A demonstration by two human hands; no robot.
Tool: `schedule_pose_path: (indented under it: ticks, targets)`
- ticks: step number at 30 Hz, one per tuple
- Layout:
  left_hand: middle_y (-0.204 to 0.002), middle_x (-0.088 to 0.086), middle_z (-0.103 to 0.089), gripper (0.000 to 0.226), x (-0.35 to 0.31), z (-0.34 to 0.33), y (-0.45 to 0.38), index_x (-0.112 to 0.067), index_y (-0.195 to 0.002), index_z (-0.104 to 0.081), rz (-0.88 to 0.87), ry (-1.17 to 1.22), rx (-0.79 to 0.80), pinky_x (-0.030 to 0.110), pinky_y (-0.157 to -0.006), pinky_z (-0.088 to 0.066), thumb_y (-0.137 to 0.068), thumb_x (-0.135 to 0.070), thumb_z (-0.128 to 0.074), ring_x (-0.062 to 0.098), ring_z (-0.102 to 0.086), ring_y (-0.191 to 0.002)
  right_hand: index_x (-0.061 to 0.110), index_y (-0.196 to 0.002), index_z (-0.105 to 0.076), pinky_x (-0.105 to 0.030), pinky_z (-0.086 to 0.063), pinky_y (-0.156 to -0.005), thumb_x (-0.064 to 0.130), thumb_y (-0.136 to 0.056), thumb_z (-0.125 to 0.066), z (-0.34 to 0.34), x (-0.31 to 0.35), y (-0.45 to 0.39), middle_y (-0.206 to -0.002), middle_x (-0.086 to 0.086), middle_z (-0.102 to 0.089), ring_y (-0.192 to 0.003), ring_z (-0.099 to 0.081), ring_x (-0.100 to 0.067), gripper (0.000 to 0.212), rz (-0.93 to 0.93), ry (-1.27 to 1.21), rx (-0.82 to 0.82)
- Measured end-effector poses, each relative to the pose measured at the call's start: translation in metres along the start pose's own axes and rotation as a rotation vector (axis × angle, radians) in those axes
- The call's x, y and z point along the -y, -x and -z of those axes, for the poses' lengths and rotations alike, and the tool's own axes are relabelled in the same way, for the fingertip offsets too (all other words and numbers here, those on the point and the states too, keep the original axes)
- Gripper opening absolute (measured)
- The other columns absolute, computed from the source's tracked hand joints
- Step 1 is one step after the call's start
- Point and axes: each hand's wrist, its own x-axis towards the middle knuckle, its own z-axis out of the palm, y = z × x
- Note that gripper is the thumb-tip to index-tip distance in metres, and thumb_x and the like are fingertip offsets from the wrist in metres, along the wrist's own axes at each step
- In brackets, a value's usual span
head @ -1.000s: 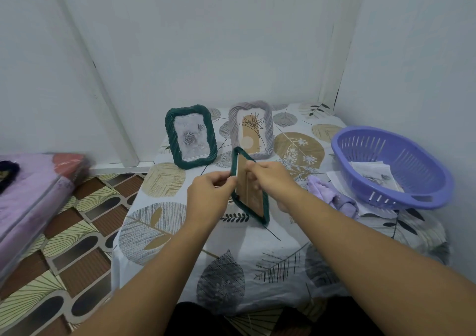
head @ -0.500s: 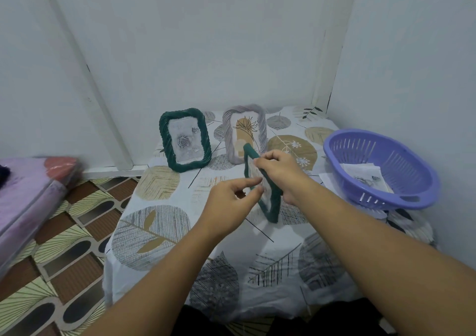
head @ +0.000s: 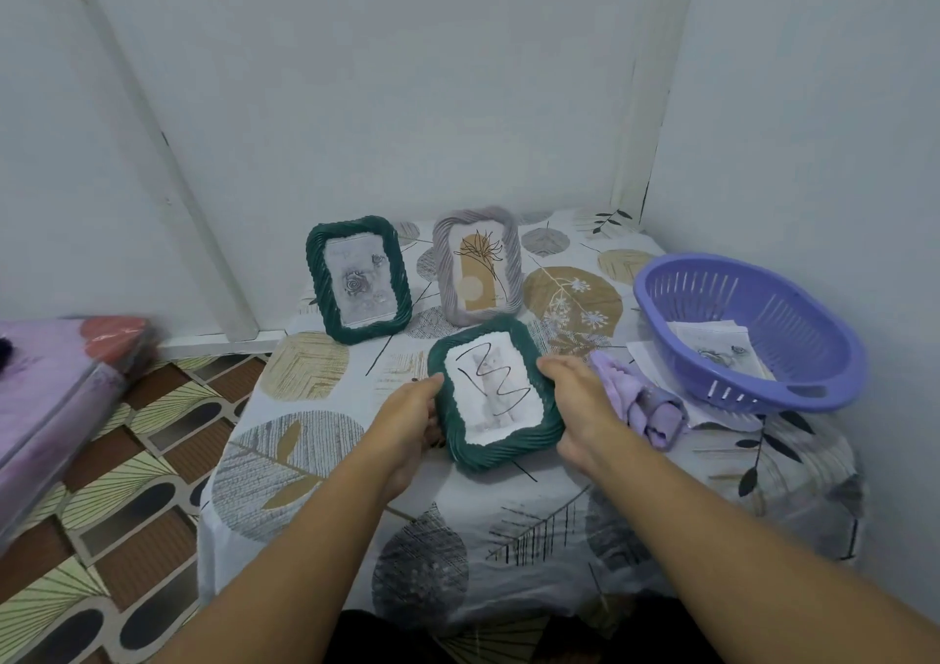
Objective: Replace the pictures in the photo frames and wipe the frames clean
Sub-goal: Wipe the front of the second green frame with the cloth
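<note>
Both hands hold a dark green rope-textured rectangular photo frame (head: 496,393) face-up above the middle of the tabletop (head: 315,460), which is covered by a white leaf-patterned cloth. The left hand (head: 409,416) grips the frame's left edge, fingers curled beneath it; the right hand (head: 577,399) grips the right edge. The frame contains a pale picture of a cat (head: 491,388) marked with a black scribble. Near the far edge of the tabletop stand two upright frames: a second dark green rope-textured frame (head: 358,279) holding a grey rose picture, and, just beside it on the right, a grey rope-textured frame (head: 478,264) holding a tan botanical print. A crumpled lilac cloth (head: 636,399) lies just beside the right hand. A purple slotted plastic basket (head: 753,330) containing loose printed pictures (head: 717,348) sits at the right edge of the tabletop.
</note>
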Motion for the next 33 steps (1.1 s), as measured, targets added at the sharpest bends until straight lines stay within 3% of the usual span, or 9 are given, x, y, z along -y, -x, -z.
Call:
schedule_pose_path:
  ticks: [3,6,8,10,12,16,20,26,33]
  targets:
    - [-0.114,0.015,-0.074,0.025,-0.005,0.003,-0.003,-0.004,-0.122,-0.06,0.018,0.047,0.006,0.047,-0.093,-0.057,-0.104,-0.021,-0.058,0.035,-0.069,-0.101,0.016,-0.089,-0.063,-0.043,-0.055,-0.081,0.011,-0.101,-0.06,-0.003,-0.007,-0.001,-0.083,-0.007,-0.071,-0.076,-0.065,-0.025,0.013,-0.021,-0.094,0.022]
    - [-0.107,0.015,-0.073,0.009,-0.01,0.006,-0.004,-0.01,-0.109,-0.057,0.02,0.088,0.045,0.042,-0.078,-0.055,-0.103,-0.015,-0.06,0.03,-0.067,-0.089,0.015,-0.09,-0.062,-0.037,-0.056,-0.069,0.011,-0.102,-0.059,-0.005,-0.003,0.002,-0.076,-0.004,-0.072,-0.067,-0.065,-0.021,0.014,-0.02,-0.122,0.054]
    - [-0.1,0.012,-0.071,0.008,-0.012,0.006,-0.004,-0.013,-0.108,-0.054,0.015,0.137,0.079,0.041,-0.074,-0.053,-0.103,-0.012,-0.059,0.027,-0.064,-0.083,0.017,-0.092,-0.062,-0.041,-0.056,-0.078,0.016,-0.103,-0.059,-0.004,0.001,0.003,-0.085,-0.006,-0.072,-0.076,-0.065,-0.024,0.011,-0.006,-0.077,0.066]
    - [-0.096,0.01,-0.07,0.011,-0.014,0.004,-0.005,-0.012,-0.112,-0.054,-0.007,0.16,0.087,0.041,-0.071,-0.053,-0.103,-0.011,-0.06,0.026,-0.064,-0.079,0.02,-0.098,-0.064,-0.047,-0.053,-0.089,0.025,-0.102,-0.06,-0.002,0.003,0.002,-0.101,-0.012,-0.073,-0.088,-0.062,-0.025,0.007,0.048,0.074,0.064]
    - [-0.09,0.007,-0.069,0.012,-0.015,0.002,-0.007,-0.014,-0.113,-0.055,-0.047,0.15,0.064,0.037,-0.066,-0.051,-0.102,-0.011,-0.06,0.023,-0.063,-0.075,0.023,-0.104,-0.065,-0.042,-0.051,-0.084,0.032,-0.102,-0.058,0.002,0.007,0.003,-0.111,-0.016,-0.072,-0.088,-0.06,-0.023,0.011,0.115,0.257,0.067]
    - [-0.089,0.007,-0.067,0.013,-0.012,-0.003,-0.009,-0.016,-0.115,-0.057,-0.125,0.122,0.025,0.035,-0.064,-0.049,-0.103,-0.011,-0.06,0.021,-0.06,-0.075,0.021,-0.109,-0.065,-0.029,-0.048,-0.074,0.027,-0.104,-0.055,0.019,0.021,0.002,-0.103,0.006,-0.068,-0.092,-0.062,-0.015,0.013,0.422,0.693,-0.01]
    - [-0.087,0.006,-0.066,0.015,-0.009,-0.004,-0.01,-0.018,-0.118,-0.059,-0.168,0.081,0.03,0.034,-0.065,-0.047,-0.103,-0.015,-0.06,0.021,-0.058,-0.075,0.026,-0.12,-0.06,-0.04,-0.05,-0.09,0.027,-0.102,-0.054,0.041,0.03,-0.007,-0.12,0.0,-0.057,-0.114,-0.052,-0.022,0.019,0.67,1.132,-0.159]
    - [-0.082,0.008,-0.063,0.024,-0.007,-0.006,-0.015,-0.017,-0.114,-0.062,-0.174,0.072,0.015,0.034,-0.063,-0.045,-0.094,-0.004,-0.062,0.022,-0.054,-0.072,0.018,-0.133,-0.047,-0.042,-0.039,-0.085,0.021,-0.1,-0.045,0.063,0.023,-0.009,-0.133,-0.013,-0.05,-0.125,-0.044,-0.034,0.033,0.39,1.596,-0.115]
    - [-0.07,0.0,-0.064,0.015,-0.004,-0.005,-0.018,-0.015,-0.093,-0.06,-0.099,0.155,0.107,0.032,-0.063,-0.046,-0.092,-0.001,-0.06,0.02,-0.054,-0.071,0.014,-0.12,-0.048,-0.038,-0.041,-0.081,0.011,-0.092,-0.066,0.075,0.011,-0.015,-0.118,-0.009,-0.057,-0.112,-0.052,-0.031,0.033,0.509,1.513,-0.135]
